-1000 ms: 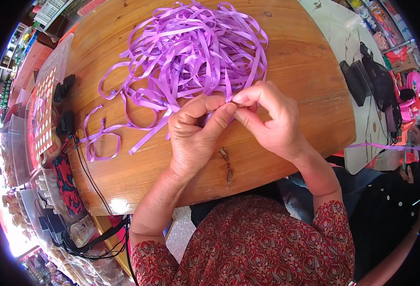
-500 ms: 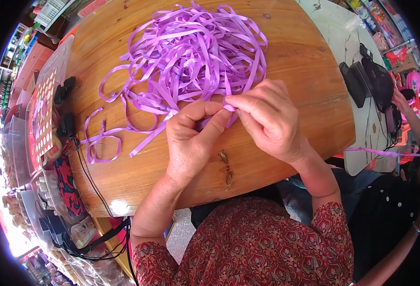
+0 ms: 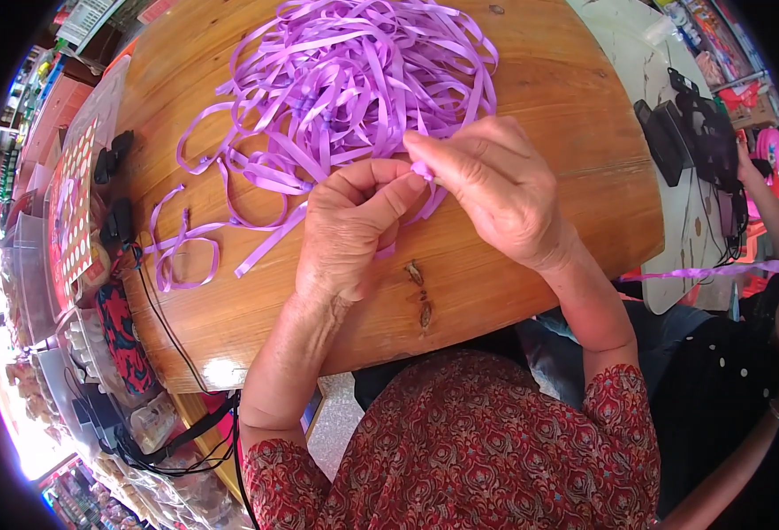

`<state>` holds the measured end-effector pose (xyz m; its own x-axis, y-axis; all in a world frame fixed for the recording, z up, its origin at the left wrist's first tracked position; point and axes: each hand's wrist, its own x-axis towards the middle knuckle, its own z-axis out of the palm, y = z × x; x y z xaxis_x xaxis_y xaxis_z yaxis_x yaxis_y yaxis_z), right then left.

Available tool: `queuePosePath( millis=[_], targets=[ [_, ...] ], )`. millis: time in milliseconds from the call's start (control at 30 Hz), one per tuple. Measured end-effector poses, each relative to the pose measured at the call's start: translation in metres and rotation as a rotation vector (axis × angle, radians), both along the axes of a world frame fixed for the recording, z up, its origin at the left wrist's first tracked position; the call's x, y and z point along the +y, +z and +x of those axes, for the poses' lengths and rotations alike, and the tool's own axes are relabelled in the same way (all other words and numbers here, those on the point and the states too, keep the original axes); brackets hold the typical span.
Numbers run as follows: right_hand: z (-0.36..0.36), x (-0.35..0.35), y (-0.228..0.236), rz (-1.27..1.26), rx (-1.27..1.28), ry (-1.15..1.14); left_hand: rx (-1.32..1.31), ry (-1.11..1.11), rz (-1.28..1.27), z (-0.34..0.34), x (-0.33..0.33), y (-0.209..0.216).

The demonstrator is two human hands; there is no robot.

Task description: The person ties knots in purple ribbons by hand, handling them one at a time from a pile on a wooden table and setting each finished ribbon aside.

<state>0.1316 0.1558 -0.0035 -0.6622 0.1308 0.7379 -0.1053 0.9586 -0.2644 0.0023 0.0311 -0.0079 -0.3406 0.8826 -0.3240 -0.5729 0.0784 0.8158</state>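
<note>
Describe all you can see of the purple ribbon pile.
The purple ribbon pile is a tangled heap of narrow, glossy, satin-like strips, with darker knot-like bunches among its loops. It rests on the wooden table, reaching the picture's top edge; loops trail leftward. The fingers hide whether the pinched ribbon joins it.

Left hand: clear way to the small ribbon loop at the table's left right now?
Probably yes: mostly bare tabletop and a flat ribbon tail separate the left hand from the small ribbon loop. But it's pinching purple ribbon, so it would likely need to let go first.
</note>
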Motion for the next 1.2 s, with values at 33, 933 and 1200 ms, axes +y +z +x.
queuePosePath(
  millis=[33,933,1200],
  targets=[
    [-0.001,0.0,0.001,-0.002,0.0,0.003,0.0,0.003,-0.002,0.001,-0.001,0.0],
    [0.008,-0.008,-0.002,-1.592,-0.119,0.304,0.066,0.074,0.269,0.013,-0.005,-0.005],
    [0.006,-0.02,0.004,-1.071,0.02,0.189,-0.004,0.097,0.281,0.014,-0.003,-0.006]
  ],
)
